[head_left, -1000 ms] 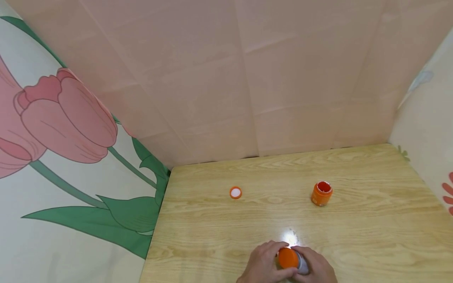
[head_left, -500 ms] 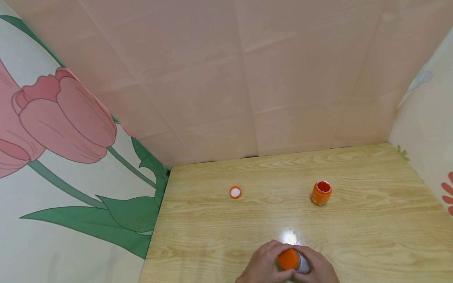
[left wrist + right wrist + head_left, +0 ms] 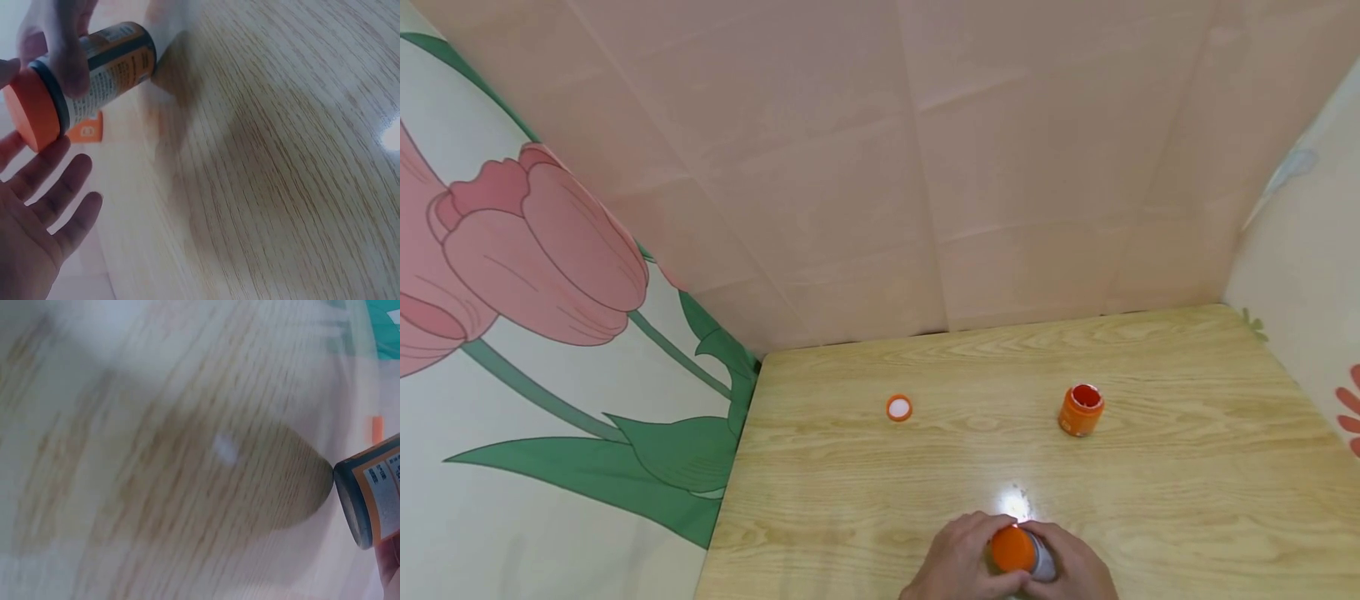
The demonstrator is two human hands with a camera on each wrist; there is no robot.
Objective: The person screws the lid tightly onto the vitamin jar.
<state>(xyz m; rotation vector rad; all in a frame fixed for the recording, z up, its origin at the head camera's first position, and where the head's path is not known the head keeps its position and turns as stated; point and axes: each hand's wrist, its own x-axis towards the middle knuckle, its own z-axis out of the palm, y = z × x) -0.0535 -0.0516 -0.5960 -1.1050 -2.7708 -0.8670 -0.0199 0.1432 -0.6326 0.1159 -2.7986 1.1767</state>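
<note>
At the front of the table, both hands hold a labelled bottle (image 3: 119, 72) with an orange cap (image 3: 1012, 549) and a dark band below it. My left hand (image 3: 958, 557) pinches the cap between thumb and fingertips; its other fingers (image 3: 65, 187) stretch out beside the cap in the left wrist view. Around the bottle's body curl the fingers of my right hand (image 3: 1071, 568). The bottle leans, cap toward the left. In the right wrist view, the bottle's dark base (image 3: 353, 506) shows with its edge close to the tabletop, and a right finger (image 3: 390, 565) lies under the label.
An uncapped orange jar (image 3: 1080, 412), red inside, stands toward the back right of the wooden table (image 3: 820, 483). Left of it lies an orange lid (image 3: 898, 407), white inner side up. A plain pink sheet (image 3: 820, 208) hangs behind, a tulip-print sheet (image 3: 550, 250) at left.
The left hand's fingers shift slightly around the cap. Both hands and the bottle stay in nearly the same place; the jar and lid have not moved.
</note>
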